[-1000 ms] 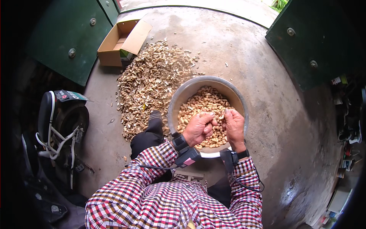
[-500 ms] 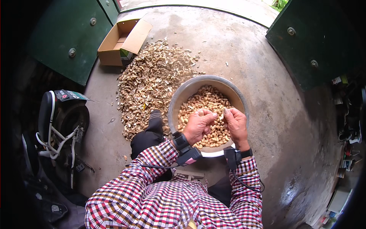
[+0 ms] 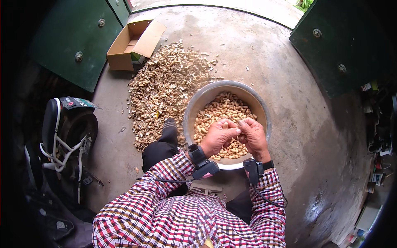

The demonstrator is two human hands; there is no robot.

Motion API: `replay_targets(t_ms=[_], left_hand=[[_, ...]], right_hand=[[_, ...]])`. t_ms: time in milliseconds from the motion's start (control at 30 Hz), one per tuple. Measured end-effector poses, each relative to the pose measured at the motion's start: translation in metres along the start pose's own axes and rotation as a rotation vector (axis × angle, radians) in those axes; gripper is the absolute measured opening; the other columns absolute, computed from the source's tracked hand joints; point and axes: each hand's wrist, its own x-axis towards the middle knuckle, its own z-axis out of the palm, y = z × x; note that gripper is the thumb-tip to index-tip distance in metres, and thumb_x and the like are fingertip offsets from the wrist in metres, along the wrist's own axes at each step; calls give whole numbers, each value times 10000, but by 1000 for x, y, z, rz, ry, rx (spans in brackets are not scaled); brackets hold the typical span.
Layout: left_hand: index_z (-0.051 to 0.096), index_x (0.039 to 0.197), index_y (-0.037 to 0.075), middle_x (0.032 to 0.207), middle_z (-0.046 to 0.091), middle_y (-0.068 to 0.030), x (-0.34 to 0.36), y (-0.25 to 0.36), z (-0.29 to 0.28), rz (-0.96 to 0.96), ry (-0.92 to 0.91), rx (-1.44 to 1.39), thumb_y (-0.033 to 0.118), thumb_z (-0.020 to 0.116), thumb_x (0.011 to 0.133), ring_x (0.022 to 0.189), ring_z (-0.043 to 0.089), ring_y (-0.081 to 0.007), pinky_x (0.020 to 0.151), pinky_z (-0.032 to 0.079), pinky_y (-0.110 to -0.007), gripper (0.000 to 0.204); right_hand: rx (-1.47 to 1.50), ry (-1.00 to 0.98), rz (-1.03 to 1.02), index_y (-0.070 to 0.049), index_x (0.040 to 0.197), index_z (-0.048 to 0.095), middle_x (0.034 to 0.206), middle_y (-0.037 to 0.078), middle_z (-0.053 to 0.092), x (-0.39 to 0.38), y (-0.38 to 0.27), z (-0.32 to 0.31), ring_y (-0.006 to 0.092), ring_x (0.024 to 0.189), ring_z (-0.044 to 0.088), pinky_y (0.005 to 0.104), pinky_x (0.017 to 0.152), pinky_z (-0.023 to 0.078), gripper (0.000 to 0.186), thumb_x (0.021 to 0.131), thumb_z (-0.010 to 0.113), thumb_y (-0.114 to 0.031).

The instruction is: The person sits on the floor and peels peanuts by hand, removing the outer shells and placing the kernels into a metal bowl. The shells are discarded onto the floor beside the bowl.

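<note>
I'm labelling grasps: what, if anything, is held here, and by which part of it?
It cannot be told: the left grip and right grip are close together over the peanuts in the basin, hiding anything pinched between them.

Just right of the frame's centre, the left hand [image 3: 215, 138] and right hand [image 3: 255, 139] touch at the fingertips above a round basin [image 3: 259, 110] of peanuts [image 3: 227, 107]. Shells [image 3: 161, 89] heap upper left of it, beside an open cardboard box [image 3: 120, 62].
</note>
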Motion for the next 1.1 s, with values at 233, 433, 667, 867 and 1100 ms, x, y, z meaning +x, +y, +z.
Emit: replay_targets(t_ms=[233, 433, 667, 867, 1100], left_hand=[[494, 875, 47, 623, 517, -9, 2, 8, 3, -175, 33, -299, 442, 358, 886, 421, 405, -50, 357, 313, -180, 419], [514, 901, 63, 643, 538, -11, 4, 4, -2, -191, 3, -177, 496, 275, 887, 414, 376, -55, 361, 279, -184, 495], [514, 825, 89, 544, 430, 20, 1, 5, 2, -134, 50, 70, 539, 284, 866, 411, 372, -60, 353, 278, -183, 507], [514, 822, 78, 555, 427, 21, 3, -3, -2, -104, 48, 153, 494, 304, 881, 409, 372, -58, 353, 280, -184, 470], [535, 856, 66, 640, 476, 28, 3, 1, -2, -128, -65, -81, 210, 489, 862, 435, 360, -28, 363, 256, -167, 151]], right_hand=[[477, 62, 75, -76, 809, 542, 674, 33, 568, -3, -8, -10, 92, 524, 502, 176, 437, 376, 166, 835, 548, -240], [348, -8, 40, -56, 798, 556, 759, 74, 611, -4, -13, 1, 76, 559, 526, 166, 441, 373, 103, 817, 568, -157], [-223, -62, -65, 50, 890, 548, 736, 90, 601, -3, -5, 14, 143, 616, 601, 226, 563, 497, 149, 802, 580, -65], [-80, -95, -10, 34, 886, 548, 742, 84, 603, -6, -10, 14, 127, 605, 599, 210, 541, 490, 127, 794, 578, -48], [7, 82, 30, -25, 857, 593, 593, -18, 531, -4, -12, -4, 11, 435, 385, 151, 380, 247, 117, 754, 624, -72]])
